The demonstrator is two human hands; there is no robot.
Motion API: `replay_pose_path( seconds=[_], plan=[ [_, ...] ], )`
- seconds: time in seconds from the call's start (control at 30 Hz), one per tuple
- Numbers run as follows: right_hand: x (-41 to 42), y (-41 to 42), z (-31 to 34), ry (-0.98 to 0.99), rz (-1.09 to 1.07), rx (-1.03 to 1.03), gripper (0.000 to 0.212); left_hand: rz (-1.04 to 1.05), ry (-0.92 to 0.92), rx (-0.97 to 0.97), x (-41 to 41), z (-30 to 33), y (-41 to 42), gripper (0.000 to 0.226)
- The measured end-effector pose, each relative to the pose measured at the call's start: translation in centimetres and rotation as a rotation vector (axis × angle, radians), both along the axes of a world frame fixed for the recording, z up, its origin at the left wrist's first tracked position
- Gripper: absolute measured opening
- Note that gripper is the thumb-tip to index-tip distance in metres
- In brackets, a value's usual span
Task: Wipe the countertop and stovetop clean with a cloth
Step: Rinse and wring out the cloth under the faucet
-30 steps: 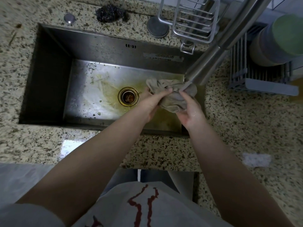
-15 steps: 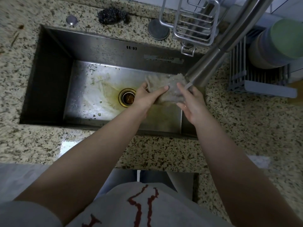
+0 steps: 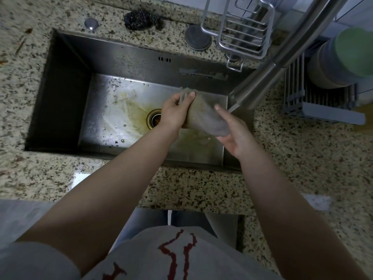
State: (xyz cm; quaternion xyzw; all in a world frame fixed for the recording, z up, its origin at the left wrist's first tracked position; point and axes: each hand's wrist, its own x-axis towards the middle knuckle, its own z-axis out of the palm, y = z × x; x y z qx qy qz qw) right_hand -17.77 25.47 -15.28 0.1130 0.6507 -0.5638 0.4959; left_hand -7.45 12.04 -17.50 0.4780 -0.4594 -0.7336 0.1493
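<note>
Seen from above, two bare hands hold a wet grey cloth over a stained steel sink set in a speckled stone bench. The left hand pinches the cloth's upper end, while the right hand cradles its lower end, fingers wrapped beneath, just below the faucet spout.

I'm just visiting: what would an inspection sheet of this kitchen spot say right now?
Surface: speckled stone countertop; steel sink, its floor stained yellow-brown around the drain.
Job's things: cloth held over the sink by the faucet.
Clutter: steel scourer, wire rack, grey drying mat.
Hands: left hand grips the cloth's top; right hand holds it from below.
Cables: nothing seen.
Surroundings: green-topped container.
</note>
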Motion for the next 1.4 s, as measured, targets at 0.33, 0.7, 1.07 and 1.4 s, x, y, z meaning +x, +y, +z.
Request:
replay_pose_path(
  seconds=[0.33,0.7,1.07,1.4],
  plan=[
    [-0.5,-1.9,-0.9,0.016,-0.198,0.022,0.033,-0.198,-0.039,0.209,0.6,-0.5,1.5,0.018],
    [1.4,-3.2,-3.2,-0.014,-0.154,0.093,0.042,-0.043,0.054,0.328,-1.5,1.5,3.7,0.02],
    [-0.5,-4.7,-1.7,-0.183,-0.271,-0.119,0.078,0.256,-0.115,0.316,1.3,-0.8,2.9,0.022],
    [-1.5,-4.5,-1.3,-0.271,-0.529,-0.189,0.032,0.189,-0.157,0.404,1.3,-0.9,2.9,0.023]
  ],
)
